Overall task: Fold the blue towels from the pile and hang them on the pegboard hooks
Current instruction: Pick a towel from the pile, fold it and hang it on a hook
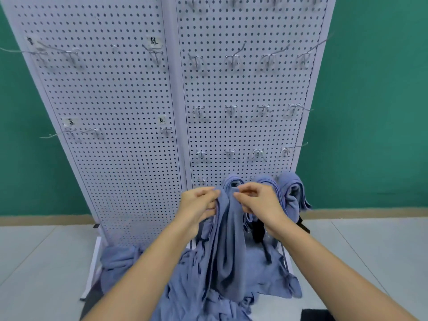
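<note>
A folded blue towel (228, 239) hangs down from the lowest row of hooks on the white pegboard (129, 135). My left hand (199, 205) pinches its left top edge and my right hand (257, 200) pinches its right top edge, both just below the hook. Two more folded blue towels hang to the right, one (268, 181) close behind my right hand and one (293, 191) at the board's right edge. The pile of blue towels (176, 281) lies on the floor at the foot of the board, under my forearms.
Several rows of bare metal hooks (231, 110) stick out of the right panel above; a few hooks and paper labels sit on the left panel. A green wall (370, 112) stands behind. Grey tiled floor (359, 251) spreads on both sides; a dark mat corner (315, 315) lies bottom right.
</note>
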